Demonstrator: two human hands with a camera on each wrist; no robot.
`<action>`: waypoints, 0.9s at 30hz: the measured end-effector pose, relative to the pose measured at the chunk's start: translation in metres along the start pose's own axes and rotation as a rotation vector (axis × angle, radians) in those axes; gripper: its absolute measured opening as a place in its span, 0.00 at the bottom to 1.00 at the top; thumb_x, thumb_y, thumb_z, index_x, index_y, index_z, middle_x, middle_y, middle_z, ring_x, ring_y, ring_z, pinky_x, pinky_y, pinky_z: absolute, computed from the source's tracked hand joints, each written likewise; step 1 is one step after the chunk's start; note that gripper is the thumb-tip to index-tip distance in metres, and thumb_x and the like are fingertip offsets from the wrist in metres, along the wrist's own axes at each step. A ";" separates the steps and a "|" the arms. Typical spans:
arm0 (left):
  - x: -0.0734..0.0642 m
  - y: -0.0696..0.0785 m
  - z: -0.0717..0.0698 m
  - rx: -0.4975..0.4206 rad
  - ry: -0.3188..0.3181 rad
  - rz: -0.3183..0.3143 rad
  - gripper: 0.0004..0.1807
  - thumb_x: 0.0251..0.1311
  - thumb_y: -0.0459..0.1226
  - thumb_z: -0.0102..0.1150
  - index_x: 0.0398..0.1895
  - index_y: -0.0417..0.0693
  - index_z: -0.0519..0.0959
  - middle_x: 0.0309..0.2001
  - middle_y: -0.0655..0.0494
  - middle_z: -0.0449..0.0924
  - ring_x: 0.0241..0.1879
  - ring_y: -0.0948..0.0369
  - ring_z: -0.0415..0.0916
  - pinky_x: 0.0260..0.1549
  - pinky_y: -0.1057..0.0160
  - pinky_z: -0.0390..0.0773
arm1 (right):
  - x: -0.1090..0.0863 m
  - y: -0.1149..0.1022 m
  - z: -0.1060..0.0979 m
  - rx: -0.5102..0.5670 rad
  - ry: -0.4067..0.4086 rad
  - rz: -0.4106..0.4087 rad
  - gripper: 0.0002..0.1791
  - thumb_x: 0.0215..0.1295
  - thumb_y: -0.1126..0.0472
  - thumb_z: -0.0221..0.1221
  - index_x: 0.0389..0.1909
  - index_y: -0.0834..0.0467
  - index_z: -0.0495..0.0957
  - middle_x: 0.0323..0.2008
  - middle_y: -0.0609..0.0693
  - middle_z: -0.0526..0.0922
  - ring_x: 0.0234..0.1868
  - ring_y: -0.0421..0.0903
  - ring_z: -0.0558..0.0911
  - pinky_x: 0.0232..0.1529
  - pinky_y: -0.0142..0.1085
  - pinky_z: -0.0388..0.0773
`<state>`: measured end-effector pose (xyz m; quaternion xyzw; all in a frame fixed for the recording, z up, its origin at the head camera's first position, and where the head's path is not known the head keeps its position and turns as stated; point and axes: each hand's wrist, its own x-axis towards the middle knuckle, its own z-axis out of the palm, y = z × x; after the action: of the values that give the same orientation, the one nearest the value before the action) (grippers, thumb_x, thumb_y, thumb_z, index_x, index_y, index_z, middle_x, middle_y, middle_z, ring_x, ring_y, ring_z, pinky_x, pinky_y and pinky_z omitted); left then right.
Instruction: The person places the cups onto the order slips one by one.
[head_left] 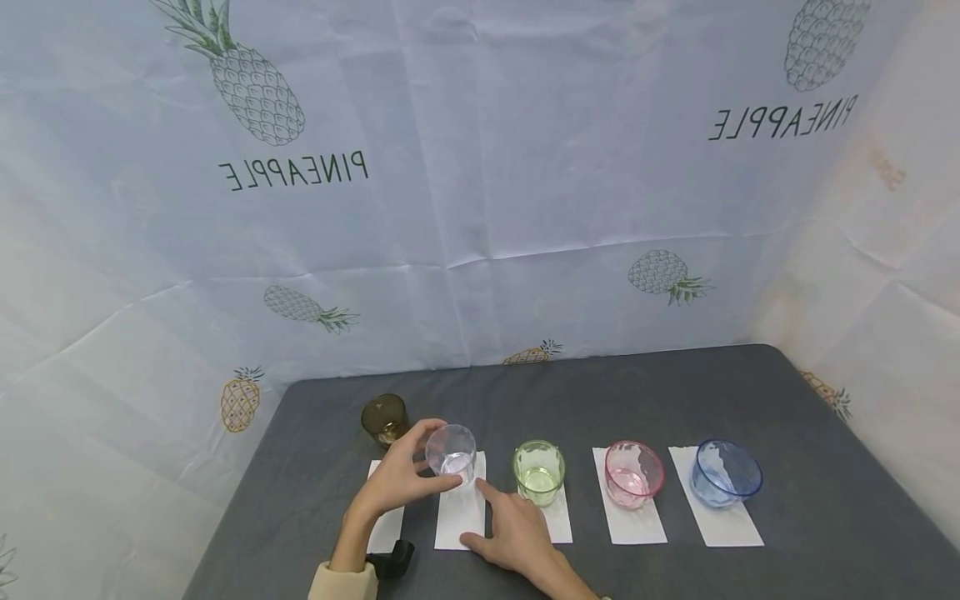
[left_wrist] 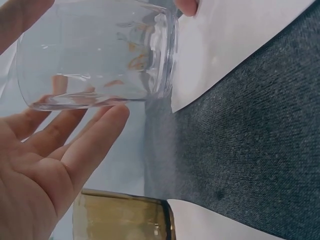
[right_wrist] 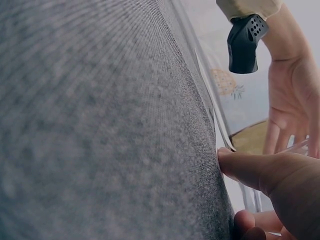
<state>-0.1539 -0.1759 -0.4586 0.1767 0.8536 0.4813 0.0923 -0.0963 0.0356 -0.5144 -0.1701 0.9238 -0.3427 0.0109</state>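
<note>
My left hand [head_left: 401, 479] grips a clear glass cup [head_left: 451, 446] around its side, with the thumb at the front and the fingers at the back. In the left wrist view the cup [left_wrist: 100, 55] is tilted sideways by the camera angle, its base close to a white paper strip [left_wrist: 210, 55]. My right hand [head_left: 517, 533] lies low by the same strip [head_left: 459, 521], thumb and forefinger spread. In the right wrist view its thumb [right_wrist: 250, 167] touches the paper's edge. Whether the cup's base rests on the paper, I cannot tell.
A brown glass cup [head_left: 385, 417] stands at the left, behind another paper strip [head_left: 387, 527]. Right of my hands stand a green cup [head_left: 539, 475], a pink cup [head_left: 633, 475] and a blue cup [head_left: 723, 475] on paper strips. A printed cloth [head_left: 525, 208] hangs behind the grey table [head_left: 600, 392].
</note>
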 end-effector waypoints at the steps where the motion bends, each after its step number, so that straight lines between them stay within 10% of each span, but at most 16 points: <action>1: -0.001 0.000 0.000 -0.003 -0.004 0.003 0.42 0.54 0.44 0.78 0.71 0.47 0.67 0.71 0.38 0.68 0.67 0.34 0.72 0.58 0.43 0.83 | 0.000 0.000 0.000 0.002 -0.002 0.002 0.41 0.50 0.44 0.76 0.62 0.62 0.79 0.07 0.33 0.62 0.08 0.27 0.56 0.09 0.23 0.53; 27: -0.009 -0.001 0.001 0.010 -0.132 0.002 0.42 0.52 0.45 0.78 0.68 0.44 0.67 0.66 0.40 0.73 0.65 0.38 0.74 0.54 0.43 0.84 | -0.002 0.000 -0.001 -0.009 0.011 0.008 0.41 0.49 0.43 0.77 0.62 0.61 0.79 0.09 0.35 0.67 0.12 0.30 0.63 0.13 0.28 0.60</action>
<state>-0.1455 -0.1797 -0.4602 0.2093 0.8479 0.4644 0.1471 -0.0945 0.0363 -0.5140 -0.1646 0.9262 -0.3393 0.0063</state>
